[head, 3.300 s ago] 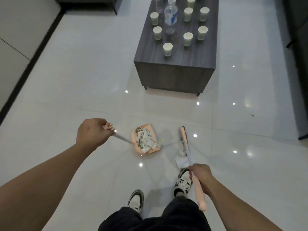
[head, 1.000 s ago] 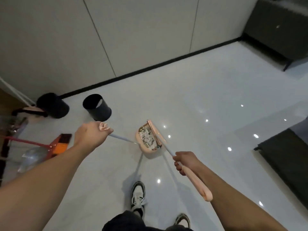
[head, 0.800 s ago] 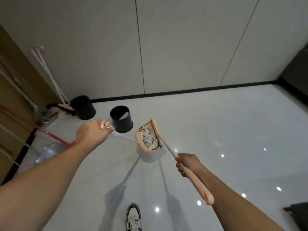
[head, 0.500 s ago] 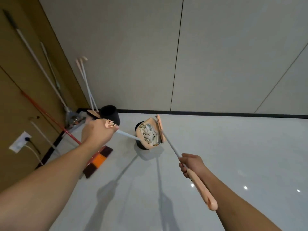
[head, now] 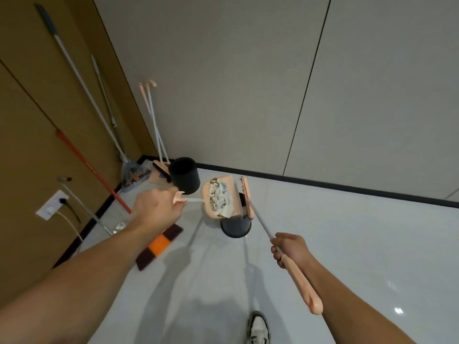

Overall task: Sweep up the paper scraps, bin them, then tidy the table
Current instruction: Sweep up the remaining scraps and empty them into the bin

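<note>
I stand on a pale tiled floor (head: pixel 323 244) near the corner of the room, where mops and brooms lean against the brown wall (head: pixel 37 120). Two black bins sit here: one further back (head: pixel 185 176) by the corner, and a nearer bin (head: pixel 236 225) right under what I carry.

My left hand (head: pixel 155 209) is clenched round the end of the dustpan's handle, holding the dustpan (head: pixel 218 197) up over the nearer bin. My right hand (head: pixel 289 248) grips the brush handle, with the brush (head: pixel 247 197) held against the dustpan's open side, over the same bin.

The paper scraps (head: pixel 218 198) are all heaped in the dustpan, so I judge the sweeping done. They are not yet in the bin; the dustpan looks only partly tipped, and nothing I can see has fallen out. Emptying it comes next, I reckon. The table is out of sight from here, so tidying it is all left to do.
</note>
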{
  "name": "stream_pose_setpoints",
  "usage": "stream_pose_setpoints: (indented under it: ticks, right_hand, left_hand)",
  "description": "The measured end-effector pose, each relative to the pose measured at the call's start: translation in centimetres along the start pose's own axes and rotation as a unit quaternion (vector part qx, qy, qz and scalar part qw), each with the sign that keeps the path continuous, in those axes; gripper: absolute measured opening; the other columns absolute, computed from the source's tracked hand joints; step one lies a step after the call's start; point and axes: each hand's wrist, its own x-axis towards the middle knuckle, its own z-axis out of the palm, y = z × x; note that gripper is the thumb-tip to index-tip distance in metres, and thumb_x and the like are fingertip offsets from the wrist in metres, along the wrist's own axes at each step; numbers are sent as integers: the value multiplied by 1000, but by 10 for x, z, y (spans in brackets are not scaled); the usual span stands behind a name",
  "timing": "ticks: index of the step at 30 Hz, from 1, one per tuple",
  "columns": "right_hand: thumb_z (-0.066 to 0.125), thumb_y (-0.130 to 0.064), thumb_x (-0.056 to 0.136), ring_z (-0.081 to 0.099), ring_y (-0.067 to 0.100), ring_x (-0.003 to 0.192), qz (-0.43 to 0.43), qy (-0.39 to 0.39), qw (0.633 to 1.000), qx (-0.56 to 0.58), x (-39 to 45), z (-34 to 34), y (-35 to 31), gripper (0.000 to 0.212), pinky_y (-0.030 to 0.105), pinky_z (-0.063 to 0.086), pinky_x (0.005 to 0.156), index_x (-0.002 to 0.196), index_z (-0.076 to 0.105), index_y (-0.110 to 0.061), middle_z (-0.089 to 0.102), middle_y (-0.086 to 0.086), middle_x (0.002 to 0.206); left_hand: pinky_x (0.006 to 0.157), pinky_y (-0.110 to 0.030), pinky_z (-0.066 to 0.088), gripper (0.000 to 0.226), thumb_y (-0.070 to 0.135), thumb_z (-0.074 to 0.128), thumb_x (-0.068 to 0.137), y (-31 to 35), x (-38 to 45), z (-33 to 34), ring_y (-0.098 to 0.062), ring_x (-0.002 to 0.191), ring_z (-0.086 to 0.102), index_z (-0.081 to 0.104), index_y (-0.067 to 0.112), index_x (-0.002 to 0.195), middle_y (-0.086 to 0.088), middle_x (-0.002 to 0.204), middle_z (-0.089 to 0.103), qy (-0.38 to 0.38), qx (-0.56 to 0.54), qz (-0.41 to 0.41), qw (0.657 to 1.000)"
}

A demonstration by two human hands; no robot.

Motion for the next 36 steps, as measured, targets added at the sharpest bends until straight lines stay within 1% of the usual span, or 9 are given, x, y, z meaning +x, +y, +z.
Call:
stream_pose_setpoints:
  ticks: [3, 6, 9, 12, 17, 21, 25, 30, 36]
  right_hand:
    - [63, -1, 85, 45, 18, 37, 16, -7, 1000, -1, 27, -11, -17, 11, 21, 37, 39, 92, 64, -9, 56, 10, 54]
    - [64, -4, 84, 49, 19, 39, 10, -18, 1000, -23, 54, -22, -32, 3, 22, 40, 41, 83, 67, -3, 56, 11, 55]
    - [64, -5, 87, 53, 18, 40, 8, -23, 999, -37, 71, -28, -40, 9, 23, 44, 43, 79, 66, -1, 58, 11, 55]
    - [63, -4, 88, 51, 18, 39, 17, -37, 999, -27, 79, -31, -45, 8, 23, 42, 41, 81, 62, -3, 56, 12, 56]
    - [61, -3, 89, 47, 18, 40, 30, -45, 998, -28, 87, -31, -52, 6, 23, 38, 42, 83, 62, -2, 53, 14, 60]
    - [60, -1, 87, 46, 19, 40, 36, -47, 998, -34, 94, -29, -57, 5, 22, 37, 43, 82, 61, -2, 51, 14, 61]
    - [62, 0, 86, 47, 19, 39, 33, -47, 997, -44, 99, -27, -60, 4, 22, 39, 42, 82, 61, -1, 51, 14, 59]
    - [62, 0, 83, 48, 19, 40, 14, -43, 997, -56, 101, -21, -62, 4, 23, 39, 42, 80, 61, -2, 51, 11, 54]
    - [60, -2, 78, 43, 20, 38, 1, -40, 991, -131, 94, -13, -70, 10, 21, 34, 40, 71, 56, -7, 48, 10, 56]
  left_hand:
    - [45, -23, 34, 20, 49, 56, 87, 14, 22, 8, -8, 48, 47, 62, 31, 85, 12, 56, 47, -5, 10, 45, 999]
    - [46, -25, 31, 17, 46, 56, 88, 29, 41, 12, -10, 50, 48, 63, 30, 88, 10, 60, 51, -15, 25, 83, 996]
    - [47, -26, 31, 17, 44, 56, 88, 41, 52, 15, -13, 54, 52, 64, 29, 91, 9, 65, 55, -39, 58, 127, 989]
    - [47, -26, 40, 18, 38, 62, 86, 47, 63, 17, -19, 53, 54, 68, 24, 96, 4, 65, 59, -48, 55, 165, 984]
    - [50, -24, 30, 19, 39, 63, 86, 58, 78, 18, -12, 54, 44, 65, 28, 100, 9, 65, 45, -75, 85, 189, 975]
    - [53, -24, 35, 21, 39, 61, 87, 61, 85, 15, -11, 58, 46, 64, 28, 105, 8, 69, 54, -75, 88, 188, 975]
    - [55, -24, 34, 24, 42, 57, 91, 55, 88, 10, -9, 60, 47, 63, 29, 110, 8, 76, 61, -71, 108, 191, 973]
    - [52, -25, 29, 22, 42, 57, 90, 46, 97, 12, -9, 58, 43, 61, 31, 109, 10, 73, 53, -78, 116, 194, 971]
    - [52, -25, 35, 21, 39, 58, 89, 28, 106, 20, -10, 58, 45, 63, 28, 105, 9, 71, 52, -72, 86, 201, 973]
